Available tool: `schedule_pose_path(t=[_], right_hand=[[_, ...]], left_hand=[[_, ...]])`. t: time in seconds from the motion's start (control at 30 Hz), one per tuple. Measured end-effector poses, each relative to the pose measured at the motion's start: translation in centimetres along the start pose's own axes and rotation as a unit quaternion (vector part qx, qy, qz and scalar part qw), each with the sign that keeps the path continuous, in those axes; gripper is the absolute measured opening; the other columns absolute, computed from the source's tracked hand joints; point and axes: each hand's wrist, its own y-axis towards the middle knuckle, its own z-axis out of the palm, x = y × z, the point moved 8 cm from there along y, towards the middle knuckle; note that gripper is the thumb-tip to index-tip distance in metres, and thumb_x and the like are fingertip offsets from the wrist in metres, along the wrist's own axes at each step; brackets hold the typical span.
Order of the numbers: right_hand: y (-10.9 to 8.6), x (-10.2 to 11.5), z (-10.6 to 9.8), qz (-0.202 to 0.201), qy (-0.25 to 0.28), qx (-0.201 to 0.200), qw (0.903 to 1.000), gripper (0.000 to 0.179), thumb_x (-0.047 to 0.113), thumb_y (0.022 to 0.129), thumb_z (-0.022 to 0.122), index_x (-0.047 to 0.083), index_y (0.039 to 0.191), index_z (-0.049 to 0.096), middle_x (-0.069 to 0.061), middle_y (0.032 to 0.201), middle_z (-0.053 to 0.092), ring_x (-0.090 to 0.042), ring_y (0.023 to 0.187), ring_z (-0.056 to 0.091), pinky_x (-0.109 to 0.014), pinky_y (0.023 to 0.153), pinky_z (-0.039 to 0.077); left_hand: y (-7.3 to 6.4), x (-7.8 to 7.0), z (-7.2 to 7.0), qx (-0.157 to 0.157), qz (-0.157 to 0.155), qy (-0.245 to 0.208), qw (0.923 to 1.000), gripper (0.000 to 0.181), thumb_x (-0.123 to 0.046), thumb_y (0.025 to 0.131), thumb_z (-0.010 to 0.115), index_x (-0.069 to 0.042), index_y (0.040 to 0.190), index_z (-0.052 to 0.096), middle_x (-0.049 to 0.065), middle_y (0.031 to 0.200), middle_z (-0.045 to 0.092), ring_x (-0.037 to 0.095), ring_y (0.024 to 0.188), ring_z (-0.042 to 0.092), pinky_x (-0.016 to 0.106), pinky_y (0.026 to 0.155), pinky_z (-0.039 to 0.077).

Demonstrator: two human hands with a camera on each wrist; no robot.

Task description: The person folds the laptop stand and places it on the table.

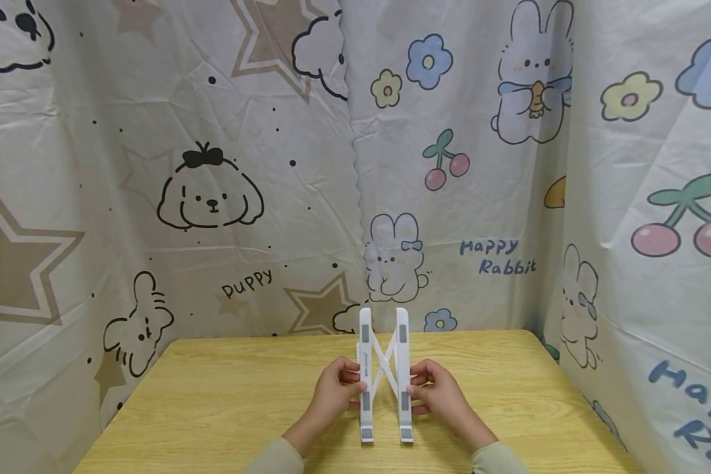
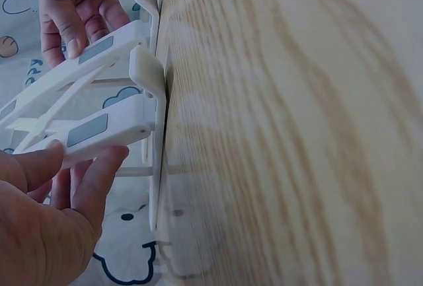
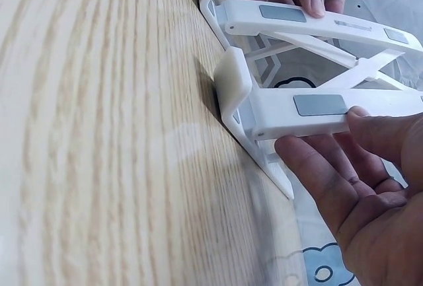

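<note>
A white folding laptop stand (image 1: 402, 359) stands on the wooden table (image 1: 243, 388), its two long bars side by side and its crossed struts partly spread. Grey pads (image 3: 320, 105) line the bars, and upturned lips sit at the near ends. My left hand (image 1: 334, 390) grips the left bar between thumb and fingers. On the other side my right hand (image 1: 443, 395) pinches the right bar the same way. Both wrist views show the thumbs on the padded faces and the fingers behind; some fingertips are hidden by the bars.
A patterned cloth curtain (image 1: 213, 276) with puppies, rabbits, stars and cherries hangs behind the table and along both sides. The table's back edge lies just beyond the stand.
</note>
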Motion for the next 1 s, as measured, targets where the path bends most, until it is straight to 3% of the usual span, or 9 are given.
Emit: schedule_pose_path(t=[0.6, 1.0], right_hand=[[0.1, 0.0, 0.6, -0.006, -0.008, -0.008, 0.9999, 0.028, -0.008, 0.091, 0.069, -0.004, 0.116, 0.056, -0.014, 0.098, 0.059, -0.022, 0.079, 0.07, -0.052, 0.066, 0.064], [0.0, 0.3, 1.2, -0.012, 0.001, 0.001, 0.9999, 0.031, -0.008, 0.09, 0.07, -0.006, 0.118, 0.056, -0.015, 0.098, 0.06, -0.022, 0.078, 0.07, -0.054, 0.066, 0.064]], left_hand=[[0.1, -0.3, 0.6, -0.002, 0.003, 0.013, 0.9999, 0.026, 0.011, 0.088, 0.07, 0.002, 0.11, 0.059, 0.013, 0.095, 0.058, 0.019, 0.08, 0.059, 0.053, 0.063, 0.063], [0.3, -0.2, 0.9, -0.002, 0.006, 0.017, 0.9998, 0.026, 0.011, 0.088, 0.071, 0.001, 0.11, 0.059, 0.018, 0.098, 0.059, 0.019, 0.08, 0.059, 0.05, 0.06, 0.064]])
